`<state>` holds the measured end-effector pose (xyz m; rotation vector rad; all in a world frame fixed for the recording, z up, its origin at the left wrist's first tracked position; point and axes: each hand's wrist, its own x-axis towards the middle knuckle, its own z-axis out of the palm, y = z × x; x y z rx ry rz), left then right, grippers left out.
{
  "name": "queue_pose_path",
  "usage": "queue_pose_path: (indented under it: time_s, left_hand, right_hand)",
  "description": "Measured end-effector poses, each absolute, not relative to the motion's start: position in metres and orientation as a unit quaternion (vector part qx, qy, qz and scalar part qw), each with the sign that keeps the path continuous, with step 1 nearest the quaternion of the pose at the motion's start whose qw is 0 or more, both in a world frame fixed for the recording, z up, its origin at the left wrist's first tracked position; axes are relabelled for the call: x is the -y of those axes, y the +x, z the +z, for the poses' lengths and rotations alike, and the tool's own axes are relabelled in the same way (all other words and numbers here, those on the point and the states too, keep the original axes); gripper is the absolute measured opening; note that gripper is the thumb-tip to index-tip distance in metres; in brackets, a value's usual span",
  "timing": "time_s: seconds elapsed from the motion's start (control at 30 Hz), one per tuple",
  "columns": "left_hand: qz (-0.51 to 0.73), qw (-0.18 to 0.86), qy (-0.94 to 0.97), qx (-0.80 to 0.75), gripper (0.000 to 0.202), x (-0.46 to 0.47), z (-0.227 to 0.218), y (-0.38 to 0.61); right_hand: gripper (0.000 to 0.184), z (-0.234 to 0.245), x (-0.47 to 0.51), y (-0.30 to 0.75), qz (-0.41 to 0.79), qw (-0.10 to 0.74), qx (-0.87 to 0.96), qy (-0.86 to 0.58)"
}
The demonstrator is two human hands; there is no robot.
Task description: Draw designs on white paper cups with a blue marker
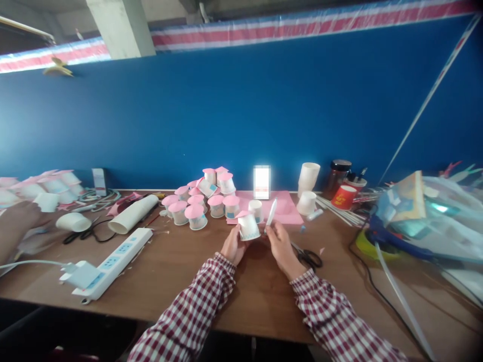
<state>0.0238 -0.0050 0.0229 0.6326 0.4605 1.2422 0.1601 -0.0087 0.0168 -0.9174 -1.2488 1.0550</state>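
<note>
My left hand (234, 246) is closed around an upturned white paper cup (249, 227), which has a pink paper piece on top and a blue pattern near its rim. Pinched upright in my right hand (281, 246) is a slim white pen (271, 213), a little to the right of the cup. Behind the held cup, another white paper cup (255, 207) stands by a pink paper sheet (285, 206). Dark-handled scissors (311, 258) lie beside my right hand, partly hidden by it. Several pink-topped paper cups (196, 217) are grouped and stacked left of my hands.
A white power strip (116, 259) with a plugged-in charger lies at left, near a white paper roll (134, 213). Another person's hand (22, 221) is at the far left. At right are stacked cups (308, 178), a dark-lidded jar (337, 176), a red cup (344, 196) and a plastic bag (449, 211).
</note>
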Motion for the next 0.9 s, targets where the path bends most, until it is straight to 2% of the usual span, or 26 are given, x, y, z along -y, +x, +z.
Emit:
queue_pose_path:
  time_s: [0.27, 0.37, 0.47, 0.53, 0.9]
  left_hand:
    - [0.569, 0.734, 0.269, -0.254, 0.036, 0.004, 0.023, 0.015]
    - [0.595, 0.712, 0.252, -0.273, 0.029, 0.003, 0.022, 0.011]
    - [0.592, 0.708, 0.26, -0.284, 0.03, 0.004, 0.022, 0.009]
    - [0.586, 0.709, 0.26, -0.294, 0.033, 0.005, 0.023, 0.01]
    - [0.587, 0.719, 0.265, -0.263, 0.039, -0.002, 0.015, 0.014]
  right_hand:
    - [0.023, 0.016, 0.008, 0.164, 0.445, 0.598, 0.521, -0.415]
    - [0.023, 0.013, 0.009, 0.167, 0.368, 0.6, 0.533, -0.469]
    - [0.028, 0.015, 0.013, 0.17, 0.264, 0.601, 0.556, -0.509]
    - [0.025, 0.018, 0.017, 0.171, 0.233, 0.598, 0.575, -0.507]
    - [0.02, 0.021, 0.026, 0.163, 0.292, 0.576, 0.613, -0.455]
